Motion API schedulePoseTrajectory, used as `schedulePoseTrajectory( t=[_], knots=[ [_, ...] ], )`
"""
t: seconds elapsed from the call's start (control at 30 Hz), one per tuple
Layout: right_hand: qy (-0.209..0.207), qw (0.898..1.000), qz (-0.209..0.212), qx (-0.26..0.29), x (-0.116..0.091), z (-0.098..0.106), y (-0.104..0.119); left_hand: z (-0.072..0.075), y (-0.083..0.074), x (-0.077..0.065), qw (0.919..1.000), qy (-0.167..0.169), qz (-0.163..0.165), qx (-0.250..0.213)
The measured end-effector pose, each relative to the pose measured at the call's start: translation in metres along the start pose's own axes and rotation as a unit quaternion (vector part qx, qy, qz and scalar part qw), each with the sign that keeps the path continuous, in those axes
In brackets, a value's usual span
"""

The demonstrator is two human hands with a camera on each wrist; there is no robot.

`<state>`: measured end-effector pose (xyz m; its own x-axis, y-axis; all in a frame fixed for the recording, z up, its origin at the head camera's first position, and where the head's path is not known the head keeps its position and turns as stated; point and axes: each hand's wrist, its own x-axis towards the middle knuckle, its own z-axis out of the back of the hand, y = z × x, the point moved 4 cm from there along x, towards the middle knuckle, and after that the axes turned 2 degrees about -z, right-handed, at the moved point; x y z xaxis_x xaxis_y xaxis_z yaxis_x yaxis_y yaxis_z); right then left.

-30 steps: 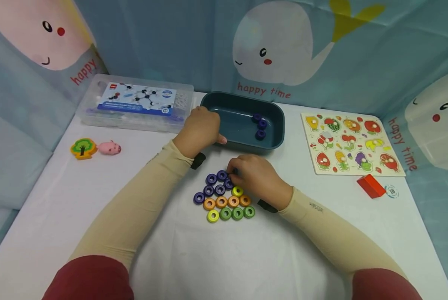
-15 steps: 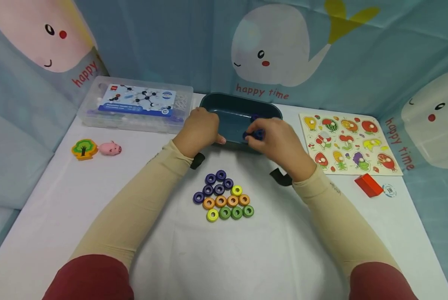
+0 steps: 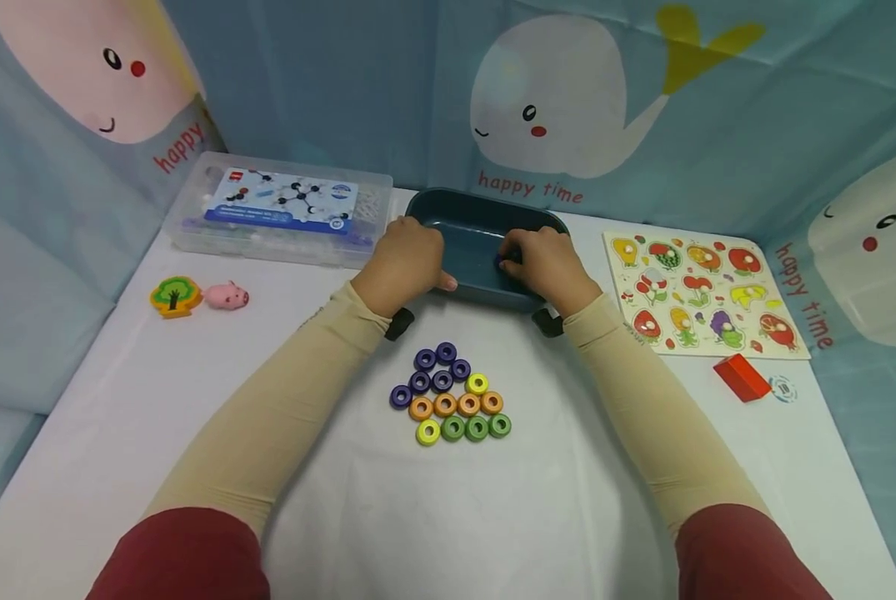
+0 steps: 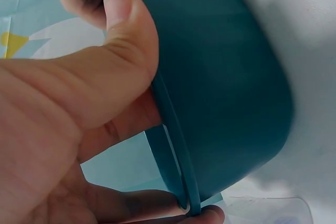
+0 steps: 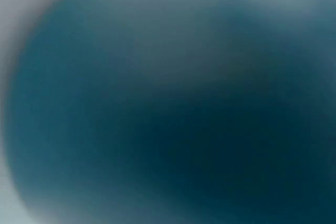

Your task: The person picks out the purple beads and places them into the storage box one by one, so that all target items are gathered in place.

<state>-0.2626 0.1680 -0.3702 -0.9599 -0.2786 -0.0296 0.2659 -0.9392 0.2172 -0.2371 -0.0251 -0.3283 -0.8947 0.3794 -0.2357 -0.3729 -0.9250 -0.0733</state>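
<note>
My left hand [image 3: 406, 260] grips the left end of a dark teal plastic tray [image 3: 463, 287]. In the left wrist view, the thumb [image 4: 123, 40] lies along the outside of the tray's rim [image 4: 176, 129] and other fingers reach over it. Inside the tray's right part, my right hand [image 3: 547, 265] has its fingers curled round a purple ring bead [image 3: 499, 262], mostly hidden by them. The right wrist view shows only blurred tray wall [image 5: 63, 108]. In front of the tray lie purple beads [image 3: 442, 381], orange beads [image 3: 445, 405], green beads [image 3: 477, 428] and two yellow beads [image 3: 428, 432], set in rows.
A clear plastic case [image 3: 278, 208] stands left of the tray. A tree piece [image 3: 174, 296] and a pink pig [image 3: 226, 296] lie at left. To the right are a fruit puzzle board [image 3: 706, 292], a red block [image 3: 742, 377] and a round white-blue disc [image 3: 783, 388].
My right hand has gone from the bead rows up into the tray, then deeper toward its right end. My left hand keeps its hold on the tray. The beads on the table stay put.
</note>
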Motion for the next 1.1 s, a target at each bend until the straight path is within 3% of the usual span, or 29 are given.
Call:
schedulePoseTrajectory(
  t=[0.23, 0.4, 0.57, 0.77, 1.1],
  knots=[
    [-0.032, 0.998, 0.024, 0.039, -0.013, 0.011, 0.007, 0.000, 0.003, -0.001, 0.9999, 0.003, 0.000, -0.011],
    [-0.072, 0.987, 0.110, 0.090, -0.054, 0.022, 0.041, 0.000, 0.005, -0.003, 0.9998, 0.007, -0.002, -0.017],
    [-0.021, 0.978, 0.181, 0.098, -0.099, 0.006, 0.075, 0.001, 0.005, -0.004, 0.9999, -0.008, -0.010, -0.008],
    [0.058, 0.983, 0.164, 0.063, -0.117, -0.025, 0.088, -0.001, 0.005, -0.003, 0.9998, -0.011, -0.009, -0.015],
    [0.059, 0.986, 0.148, 0.058, -0.120, -0.034, 0.085, -0.010, 0.006, -0.004, 0.9976, -0.016, 0.021, -0.065]
  ],
)
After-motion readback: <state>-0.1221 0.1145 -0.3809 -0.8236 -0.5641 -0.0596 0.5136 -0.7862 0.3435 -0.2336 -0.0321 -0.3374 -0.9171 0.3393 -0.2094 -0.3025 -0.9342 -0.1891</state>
